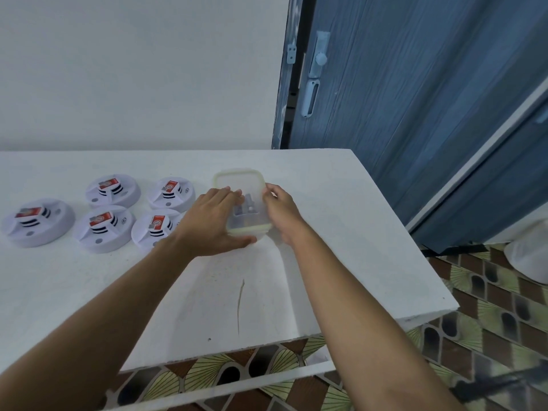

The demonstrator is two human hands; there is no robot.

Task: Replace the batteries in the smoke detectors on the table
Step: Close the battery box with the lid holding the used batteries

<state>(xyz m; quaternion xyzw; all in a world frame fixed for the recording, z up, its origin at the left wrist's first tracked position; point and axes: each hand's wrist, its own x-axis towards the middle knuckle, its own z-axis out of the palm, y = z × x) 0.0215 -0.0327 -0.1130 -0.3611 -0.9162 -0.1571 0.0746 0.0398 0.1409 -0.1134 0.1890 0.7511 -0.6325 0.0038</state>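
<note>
Several white round smoke detectors (102, 228) lie upside down on the left of the white table (341, 232), each with a red battery (100, 218) in its back. To their right stands a clear plastic container (240, 185) with a pale green lid rim and dark batteries (247, 207) inside. My left hand (216, 221) holds the container's left side, fingers over the lid and thumb along the near edge. My right hand (278, 209) grips the lid's right edge with curled fingertips.
The table's right edge (415, 232) runs close to a blue door (415, 99). A white wall stands behind the table. Patterned floor tiles (489, 307) show to the right and in front, with a white object (530, 256) on the floor at the far right.
</note>
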